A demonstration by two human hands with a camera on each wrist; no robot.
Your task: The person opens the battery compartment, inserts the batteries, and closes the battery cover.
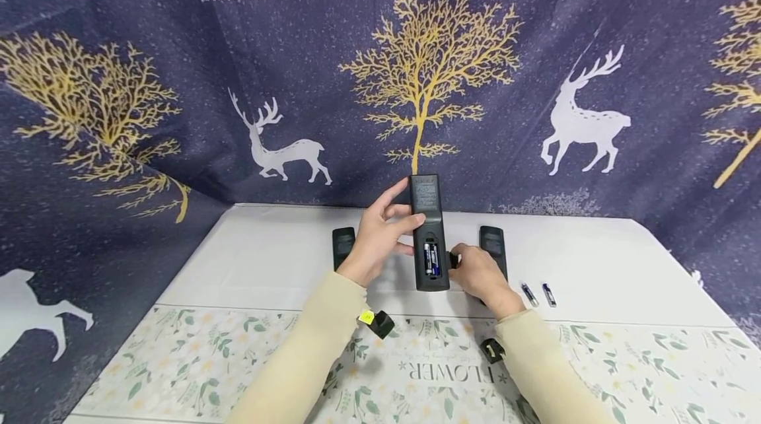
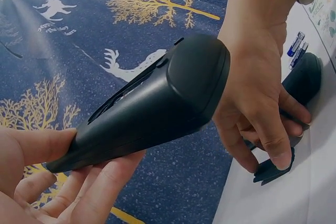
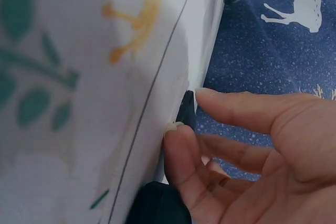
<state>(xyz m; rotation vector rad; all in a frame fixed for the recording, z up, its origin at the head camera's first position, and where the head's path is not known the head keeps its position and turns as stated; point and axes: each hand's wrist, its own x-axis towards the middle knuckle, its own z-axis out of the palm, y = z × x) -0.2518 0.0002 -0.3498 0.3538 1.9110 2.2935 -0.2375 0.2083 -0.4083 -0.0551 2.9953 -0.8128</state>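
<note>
My left hand (image 1: 380, 234) grips a black remote control (image 1: 425, 196) upright above the table, its back toward me. The thumb lies across the remote's back. Its battery compartment is uncovered, and two blue-and-silver batteries (image 1: 431, 259) lie side by side inside. Just right of the remote's lower end, my right hand (image 1: 483, 273) pinches a small black battery cover (image 2: 275, 170) between thumb and fingers. In the right wrist view the cover (image 3: 186, 109) shows edge-on at the fingertips, apart from the remote.
Two more black remotes lie on the white table (image 1: 285, 252): one remote (image 1: 343, 242) behind my left hand, another remote (image 1: 492, 239) behind my right. Two loose batteries (image 1: 538, 294) lie to the right. A floral cloth (image 1: 202, 351) covers the near part; a deer-patterned curtain (image 1: 333, 67) hangs behind.
</note>
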